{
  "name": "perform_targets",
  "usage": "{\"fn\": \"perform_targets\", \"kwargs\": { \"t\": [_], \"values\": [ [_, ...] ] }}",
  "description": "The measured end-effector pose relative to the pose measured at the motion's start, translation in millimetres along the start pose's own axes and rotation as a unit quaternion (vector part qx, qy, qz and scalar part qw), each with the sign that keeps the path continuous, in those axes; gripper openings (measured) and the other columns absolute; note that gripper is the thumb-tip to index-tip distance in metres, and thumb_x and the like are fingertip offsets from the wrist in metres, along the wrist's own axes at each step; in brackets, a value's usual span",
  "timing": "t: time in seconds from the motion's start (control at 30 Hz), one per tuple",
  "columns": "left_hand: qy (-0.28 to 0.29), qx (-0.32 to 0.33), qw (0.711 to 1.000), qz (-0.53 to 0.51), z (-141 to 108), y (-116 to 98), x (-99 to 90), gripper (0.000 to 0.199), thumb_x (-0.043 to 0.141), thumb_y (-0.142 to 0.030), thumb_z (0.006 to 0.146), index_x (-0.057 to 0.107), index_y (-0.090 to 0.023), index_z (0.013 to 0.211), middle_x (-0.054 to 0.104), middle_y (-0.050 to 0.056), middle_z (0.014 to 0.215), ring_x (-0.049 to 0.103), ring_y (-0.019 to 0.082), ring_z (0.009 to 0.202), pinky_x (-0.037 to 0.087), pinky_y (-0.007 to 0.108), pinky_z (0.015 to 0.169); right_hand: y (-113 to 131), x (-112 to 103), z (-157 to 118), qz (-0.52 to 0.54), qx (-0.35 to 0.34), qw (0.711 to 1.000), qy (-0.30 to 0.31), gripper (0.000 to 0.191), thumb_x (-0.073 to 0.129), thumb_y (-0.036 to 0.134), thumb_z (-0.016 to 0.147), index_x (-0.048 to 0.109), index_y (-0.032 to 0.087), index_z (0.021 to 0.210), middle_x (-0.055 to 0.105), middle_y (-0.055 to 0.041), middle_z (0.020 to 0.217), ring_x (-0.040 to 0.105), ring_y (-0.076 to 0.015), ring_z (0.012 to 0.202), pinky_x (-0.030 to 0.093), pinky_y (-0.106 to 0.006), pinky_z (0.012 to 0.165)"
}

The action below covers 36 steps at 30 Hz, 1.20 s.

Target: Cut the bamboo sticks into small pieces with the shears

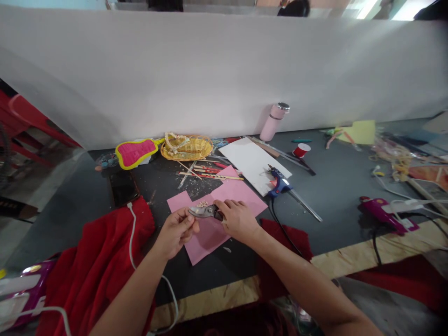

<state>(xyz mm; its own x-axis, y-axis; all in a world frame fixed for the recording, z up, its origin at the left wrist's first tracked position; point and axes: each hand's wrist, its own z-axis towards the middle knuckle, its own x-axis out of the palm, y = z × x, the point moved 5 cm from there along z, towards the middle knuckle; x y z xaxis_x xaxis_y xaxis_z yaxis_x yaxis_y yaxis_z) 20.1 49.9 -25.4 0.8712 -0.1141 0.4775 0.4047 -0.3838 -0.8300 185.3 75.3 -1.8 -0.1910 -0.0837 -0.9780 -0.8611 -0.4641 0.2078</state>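
Observation:
Pruning shears with a curved metal blade are held by the handles in my right hand. My left hand is pinched at the tip of the blade, on something too small to make out. Both hands are over pink paper lying on the dark table. Small pale pieces lie on the paper just behind the blade.
Behind are a yellow woven basket, sticks, white board and a pink bottle. A blue glue gun lies right, a red cloth and phone left. A white wall panel stands behind.

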Motion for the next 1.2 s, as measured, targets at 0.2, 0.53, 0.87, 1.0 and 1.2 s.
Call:
{"fn": "perform_targets", "kwargs": {
  "t": [0.2,0.53,0.87,1.0,1.2],
  "values": [
    [-0.014,0.067,0.996,0.054,1.4,-2.9,-2.8,0.025,0.070,-0.032,0.076,0.052,-0.014,0.076,0.066,0.002,0.063,0.028,0.000,0.037,0.021,0.015,0.039,0.4,1.1,2.1,0.008,0.004,1.000,-0.014,0.044,0.044,0.020,0.088,0.041,0.023,0.131,0.061,-0.0091,0.109,0.054,-0.0239,0.100,0.035,-0.035,0.081],
    [-0.012,0.021,0.998,0.050,0.7,-1.5,-1.6,0.030,0.073,-0.036,0.071,0.053,-0.013,0.074,0.067,0.004,0.062,0.023,-0.001,0.033,0.014,0.015,0.036,-0.9,2.4,0.5,-0.006,-0.015,1.000,-0.012,0.057,0.044,0.021,0.089,0.027,0.021,0.143,0.057,-0.0120,0.117,0.050,-0.0254,0.101,0.033,-0.038,0.084],
    [0.008,0.054,0.998,0.045,0.0,-2.4,-0.3,0.025,0.069,-0.034,0.077,0.052,-0.015,0.077,0.068,0.004,0.061,0.026,0.000,0.033,0.014,0.015,0.036,-0.8,2.8,0.9,0.013,-0.020,1.000,-0.011,0.060,0.046,0.020,0.085,0.028,0.019,0.142,0.055,-0.0118,0.120,0.048,-0.0253,0.104,0.033,-0.038,0.088],
    [0.012,0.057,0.997,0.051,0.5,-1.6,-0.2,0.025,0.067,-0.033,0.078,0.050,-0.015,0.077,0.067,0.004,0.061,0.024,0.000,0.033,0.015,0.015,0.036,0.1,3.4,0.6,0.017,-0.020,1.000,-0.007,0.060,0.047,0.021,0.085,0.029,0.020,0.142,0.054,-0.0118,0.121,0.048,-0.0253,0.105,0.034,-0.038,0.089],
    [0.009,0.058,0.996,0.061,0.5,-2.4,-0.5,0.025,0.067,-0.033,0.078,0.052,-0.014,0.076,0.067,0.003,0.061,0.024,0.000,0.034,0.015,0.015,0.037,1.9,3.2,0.3,0.021,-0.011,1.000,-0.004,0.055,0.046,0.022,0.087,0.032,0.022,0.140,0.056,-0.0108,0.116,0.050,-0.0253,0.103,0.036,-0.036,0.086]
  ]
}}
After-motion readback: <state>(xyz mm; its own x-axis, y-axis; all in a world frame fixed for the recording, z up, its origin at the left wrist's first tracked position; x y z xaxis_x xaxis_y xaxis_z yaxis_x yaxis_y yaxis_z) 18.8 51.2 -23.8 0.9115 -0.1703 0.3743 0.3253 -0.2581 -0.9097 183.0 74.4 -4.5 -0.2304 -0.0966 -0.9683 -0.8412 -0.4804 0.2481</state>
